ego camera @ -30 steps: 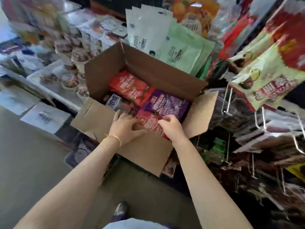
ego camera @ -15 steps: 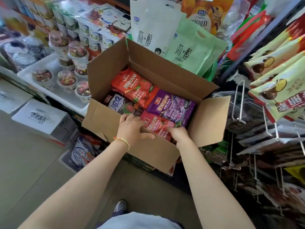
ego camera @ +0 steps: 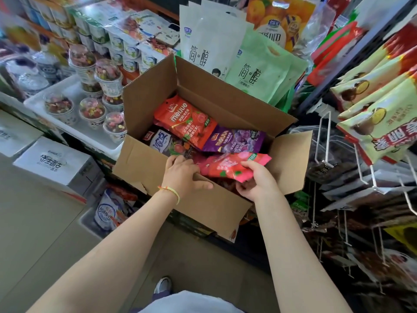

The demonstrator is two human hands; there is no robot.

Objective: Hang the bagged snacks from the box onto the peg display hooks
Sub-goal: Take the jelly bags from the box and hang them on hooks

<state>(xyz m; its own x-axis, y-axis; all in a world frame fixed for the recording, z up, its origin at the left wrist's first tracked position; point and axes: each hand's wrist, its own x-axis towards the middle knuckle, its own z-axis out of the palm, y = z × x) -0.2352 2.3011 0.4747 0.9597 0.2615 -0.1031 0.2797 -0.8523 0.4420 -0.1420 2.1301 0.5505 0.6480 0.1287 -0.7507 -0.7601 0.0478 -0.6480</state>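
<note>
An open cardboard box holds bagged snacks: an orange-red bag, a purple bag and a dark bag with white lettering. My right hand grips a pink-red snack bag, lifted above the box's near edge. My left hand rests on the near edge, fingers reaching into the box beside that bag and the thumb lying on the cardboard; I cannot see whether the fingertips hold anything. White wire peg hooks stick out at the right, some bare.
Green and red snack bags hang on upper pegs at right, dark packets below. Tall white and green pouches stand behind the box. Cup desserts and white cartons fill the left. My shoe is on the floor.
My right hand has raised the pink-red bag out of the box toward the right. The left hand stayed at the box's near edge. The view shifted closer.
</note>
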